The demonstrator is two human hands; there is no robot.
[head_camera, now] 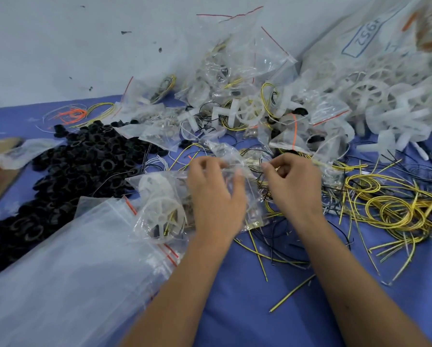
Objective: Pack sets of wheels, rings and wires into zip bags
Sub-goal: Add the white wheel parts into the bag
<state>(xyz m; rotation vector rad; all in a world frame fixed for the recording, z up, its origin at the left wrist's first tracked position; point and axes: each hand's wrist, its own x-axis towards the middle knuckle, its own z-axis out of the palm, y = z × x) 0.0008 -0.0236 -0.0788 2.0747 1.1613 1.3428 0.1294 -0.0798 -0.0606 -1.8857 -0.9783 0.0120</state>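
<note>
Nearest, a stack of empty clear zip bags with red seal strips (pixel 67 266) lies at the near left edge of the blue-covered table (pixel 247 309). Beyond it, the left hand (pixel 213 194) and right hand (pixel 293 184) both pinch a small clear zip bag (pixel 237 161) between curled fingers and thumb, above loose wires. A packed bag holding a white plastic spoked wheel (pixel 160 211) sits just left of the left hand. Black plastic rings (pixel 72 171) heap at left, yellow wires (pixel 390 209) at right, filled bags (pixel 235 78) against the far wall.

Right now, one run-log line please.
left hand: holds zip bag | right hand: pinches bag mouth | stage: filling or sealing unclear
</note>
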